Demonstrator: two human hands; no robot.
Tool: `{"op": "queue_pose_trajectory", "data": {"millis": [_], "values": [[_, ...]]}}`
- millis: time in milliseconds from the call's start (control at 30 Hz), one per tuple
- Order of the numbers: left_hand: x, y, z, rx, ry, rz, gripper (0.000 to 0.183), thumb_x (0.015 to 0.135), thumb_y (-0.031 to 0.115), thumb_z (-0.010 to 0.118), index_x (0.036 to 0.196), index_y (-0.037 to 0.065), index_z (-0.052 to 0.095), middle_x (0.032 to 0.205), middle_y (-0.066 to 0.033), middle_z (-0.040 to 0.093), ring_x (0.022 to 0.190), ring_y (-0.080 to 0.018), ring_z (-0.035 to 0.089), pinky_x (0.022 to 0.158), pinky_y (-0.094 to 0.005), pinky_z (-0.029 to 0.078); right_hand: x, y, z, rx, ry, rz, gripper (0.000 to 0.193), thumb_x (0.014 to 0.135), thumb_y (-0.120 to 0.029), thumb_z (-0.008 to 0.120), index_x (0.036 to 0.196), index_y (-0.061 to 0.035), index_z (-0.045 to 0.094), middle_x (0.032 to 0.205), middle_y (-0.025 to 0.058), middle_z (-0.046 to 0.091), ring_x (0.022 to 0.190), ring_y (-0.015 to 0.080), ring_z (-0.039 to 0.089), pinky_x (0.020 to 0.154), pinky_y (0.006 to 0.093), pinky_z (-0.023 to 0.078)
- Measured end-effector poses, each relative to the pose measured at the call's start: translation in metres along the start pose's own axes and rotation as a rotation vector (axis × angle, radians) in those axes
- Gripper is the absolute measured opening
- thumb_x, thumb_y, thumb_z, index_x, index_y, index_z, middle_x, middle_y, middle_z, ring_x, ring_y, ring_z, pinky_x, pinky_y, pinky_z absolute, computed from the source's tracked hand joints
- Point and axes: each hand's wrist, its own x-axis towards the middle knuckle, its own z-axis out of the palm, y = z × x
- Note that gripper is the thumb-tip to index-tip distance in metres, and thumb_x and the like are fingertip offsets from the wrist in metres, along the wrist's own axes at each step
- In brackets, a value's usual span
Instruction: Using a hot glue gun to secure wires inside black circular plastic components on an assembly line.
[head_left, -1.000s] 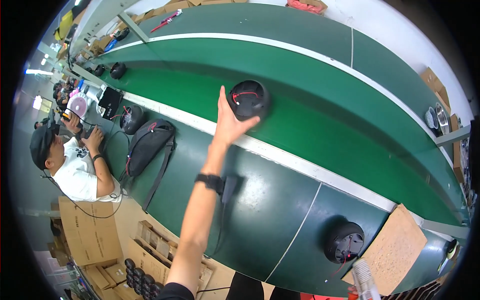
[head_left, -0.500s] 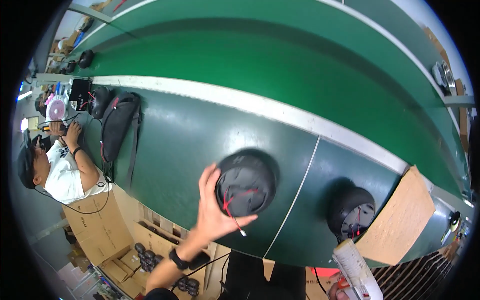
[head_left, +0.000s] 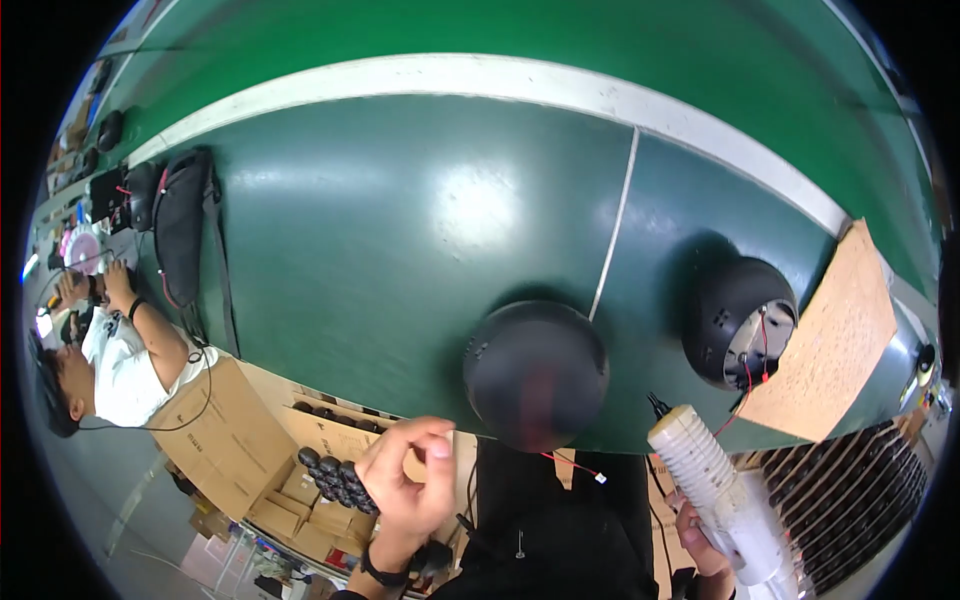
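Observation:
A round black shell [head_left: 535, 375] sits at the table's near edge, its smooth domed side toward me. A red wire with a white connector [head_left: 600, 478] trails from under it. My left hand [head_left: 410, 480] is off to its left, not touching it, with fingers curled and thumb and index tip close together; anything between them is too small to see. In my right hand [head_left: 695, 540] is a white power tool [head_left: 735, 515] with a ribbed beige barrel and a thin black tip, its exact kind unclear. Beyond that tip rests a second black shell [head_left: 735, 320], its opening showing red wires.
A brown board [head_left: 835, 350] lies at the right, close to the second shell. On the left are a black bag [head_left: 185, 230] with a strap and a seated co-worker [head_left: 125, 350]. Cardboard boxes [head_left: 215, 440] stand below the table, a metal rack [head_left: 840, 500] at lower right.
The near shell has been turned over from open side up and now lies closer to me. My left hand has let go of it. The white tool has come up further into view.

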Motion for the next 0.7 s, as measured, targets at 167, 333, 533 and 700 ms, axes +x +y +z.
{"op": "queue_pose_trajectory", "data": {"millis": [167, 333, 533, 700], "values": [[0.039, 0.048, 0.034, 0.355, -0.362, 0.175, 0.021, 0.075, 0.02, 0.084, 0.083, 0.005, 0.072, 0.046, -0.0013, 0.047, 0.037, -0.0134, 0.045, 0.041, -0.0289, 0.035, 0.042, -0.075, 0.023, -0.306, 0.13, -0.07, 0.025, 0.079, -0.01, 0.075, 0.1, 0.0016, 0.069, 0.096, 0.0169, 0.072, 0.081, 0.0272, 0.073, 0.072, 0.0352, 0.057], [0.061, 0.054, 0.023, 0.289, -0.473, 0.186, 0.012, 0.078, 0.01, 0.079, 0.078, 0.004, 0.068, 0.053, -0.004, 0.053, 0.043, -0.0164, 0.051, 0.045, -0.0303, 0.039, 0.052, -0.056, 0.039, -0.148, 0.2, -0.257, 0.023, 0.079, -0.012, 0.075, 0.096, 0.0005, 0.068, 0.097, 0.0167, 0.072, 0.077, 0.0244, 0.073, 0.061, 0.0316, 0.056], [0.108, 0.061, 0.02, 0.081, -0.707, 0.161, 0.007, 0.082, 0.002, 0.074, 0.079, 0.0, 0.068, 0.064, -0.0047, 0.064, 0.054, -0.0098, 0.059, 0.05, -0.0252, 0.043, 0.073, -0.055, 0.046, -0.202, 0.051, -0.351, 0.032, 0.069, -0.013, 0.079, 0.095, -0.0007, 0.065, 0.099, 0.0124, 0.069, 0.071, 0.0226, 0.07, 0.055, 0.0293, 0.055], [0.136, 0.066, 0.017, 0.069, -0.859, -0.007, 0.01, 0.086, 0.005, 0.073, 0.08, -0.002, 0.069, 0.061, -0.0047, 0.065, 0.052, -0.007, 0.059, 0.047, -0.0239, 0.043, 0.083, -0.061, 0.063, -0.394, 0.057, -0.404, 0.042, 0.066, -0.014, 0.082, 0.101, 0.0001, 0.062, 0.102, 0.0126, 0.064, 0.069, 0.0219, 0.068, 0.055, 0.0304, 0.056]]}}
